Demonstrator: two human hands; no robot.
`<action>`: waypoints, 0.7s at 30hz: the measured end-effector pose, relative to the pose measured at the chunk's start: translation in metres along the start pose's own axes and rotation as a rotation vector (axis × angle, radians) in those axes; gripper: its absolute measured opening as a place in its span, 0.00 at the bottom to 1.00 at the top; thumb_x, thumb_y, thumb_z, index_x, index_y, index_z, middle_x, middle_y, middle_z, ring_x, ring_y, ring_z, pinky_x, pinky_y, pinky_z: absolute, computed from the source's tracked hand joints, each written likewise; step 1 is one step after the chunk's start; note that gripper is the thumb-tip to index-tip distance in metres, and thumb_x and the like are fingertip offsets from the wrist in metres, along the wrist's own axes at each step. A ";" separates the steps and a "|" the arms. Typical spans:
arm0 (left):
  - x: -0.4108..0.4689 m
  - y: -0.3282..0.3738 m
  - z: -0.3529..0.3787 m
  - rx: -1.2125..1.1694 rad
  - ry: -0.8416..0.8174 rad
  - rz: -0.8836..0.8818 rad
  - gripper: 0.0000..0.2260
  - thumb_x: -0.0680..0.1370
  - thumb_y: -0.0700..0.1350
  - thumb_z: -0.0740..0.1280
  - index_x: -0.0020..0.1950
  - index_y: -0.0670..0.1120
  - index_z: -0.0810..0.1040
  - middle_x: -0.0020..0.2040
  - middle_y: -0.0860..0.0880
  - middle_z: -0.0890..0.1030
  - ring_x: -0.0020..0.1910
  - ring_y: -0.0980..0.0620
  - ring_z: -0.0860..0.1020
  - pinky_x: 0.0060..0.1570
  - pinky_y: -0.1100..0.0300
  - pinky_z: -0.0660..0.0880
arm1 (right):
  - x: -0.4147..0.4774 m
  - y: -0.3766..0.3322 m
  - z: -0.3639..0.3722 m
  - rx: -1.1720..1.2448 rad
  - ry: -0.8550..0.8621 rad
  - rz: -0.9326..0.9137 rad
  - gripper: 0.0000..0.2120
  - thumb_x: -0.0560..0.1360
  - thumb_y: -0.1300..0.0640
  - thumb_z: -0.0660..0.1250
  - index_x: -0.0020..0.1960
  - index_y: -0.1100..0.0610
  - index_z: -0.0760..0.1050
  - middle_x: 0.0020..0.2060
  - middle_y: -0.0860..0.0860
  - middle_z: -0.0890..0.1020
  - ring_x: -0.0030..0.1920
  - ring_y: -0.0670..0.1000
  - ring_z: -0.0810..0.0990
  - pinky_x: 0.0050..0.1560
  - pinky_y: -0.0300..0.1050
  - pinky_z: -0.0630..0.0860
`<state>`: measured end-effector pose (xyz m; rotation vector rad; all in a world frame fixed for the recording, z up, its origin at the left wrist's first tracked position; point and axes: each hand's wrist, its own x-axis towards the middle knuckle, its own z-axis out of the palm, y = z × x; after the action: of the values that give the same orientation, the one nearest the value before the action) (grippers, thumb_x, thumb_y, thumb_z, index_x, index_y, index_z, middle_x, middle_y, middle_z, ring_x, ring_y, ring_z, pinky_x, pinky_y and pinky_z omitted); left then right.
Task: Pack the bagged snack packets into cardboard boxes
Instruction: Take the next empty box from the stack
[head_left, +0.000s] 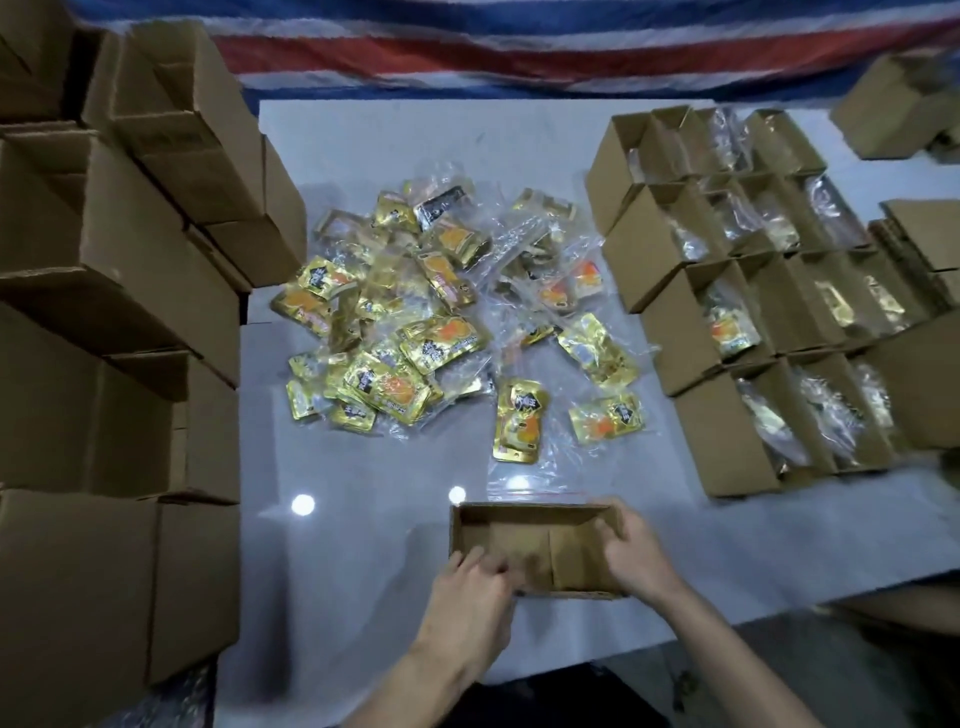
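Observation:
An open, empty cardboard box (530, 525) stands on the white table (353, 545) near its front edge. My left hand (470, 587) grips the box's near left corner, fingers curled over the rim. On the right end, my right hand (631, 553) holds the wall, with the thumb inside the box. A heap of gold and orange snack packets in clear bags (415, 322) lies in the middle of the table. One bagged packet (517, 426) lies closest to the box, just beyond it.
Stacks of empty cardboard boxes (119, 312) fill the left side. On the right, rows of open boxes (769, 312) hold bagged packets. More boxes (893, 109) sit at the far right corner. A striped tarp (519, 47) lies beyond the table.

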<state>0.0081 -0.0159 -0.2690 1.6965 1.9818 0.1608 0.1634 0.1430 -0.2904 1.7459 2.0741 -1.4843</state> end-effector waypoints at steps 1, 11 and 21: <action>0.002 0.000 0.004 -0.024 0.055 0.042 0.10 0.77 0.50 0.62 0.55 0.54 0.79 0.53 0.53 0.77 0.54 0.50 0.75 0.55 0.59 0.65 | 0.002 0.009 -0.001 -0.030 -0.001 0.012 0.11 0.82 0.66 0.59 0.56 0.52 0.74 0.50 0.49 0.80 0.55 0.51 0.77 0.46 0.35 0.66; 0.082 -0.065 0.023 -0.942 0.236 -0.760 0.03 0.77 0.39 0.69 0.45 0.45 0.78 0.41 0.49 0.79 0.43 0.48 0.78 0.44 0.57 0.75 | 0.019 0.059 -0.031 -0.058 -0.009 0.089 0.10 0.83 0.65 0.57 0.56 0.54 0.75 0.47 0.47 0.79 0.51 0.48 0.75 0.45 0.33 0.65; 0.152 -0.063 0.082 -1.233 0.090 -1.185 0.03 0.74 0.35 0.73 0.44 0.36 0.81 0.36 0.43 0.78 0.30 0.50 0.73 0.23 0.64 0.71 | 0.037 0.089 -0.049 0.079 -0.044 0.051 0.16 0.82 0.63 0.59 0.49 0.44 0.77 0.46 0.38 0.82 0.51 0.31 0.77 0.51 0.26 0.70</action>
<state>-0.0220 0.0960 -0.4118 -0.2798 1.8879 0.7823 0.2448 0.1946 -0.3400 1.7620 1.9612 -1.5960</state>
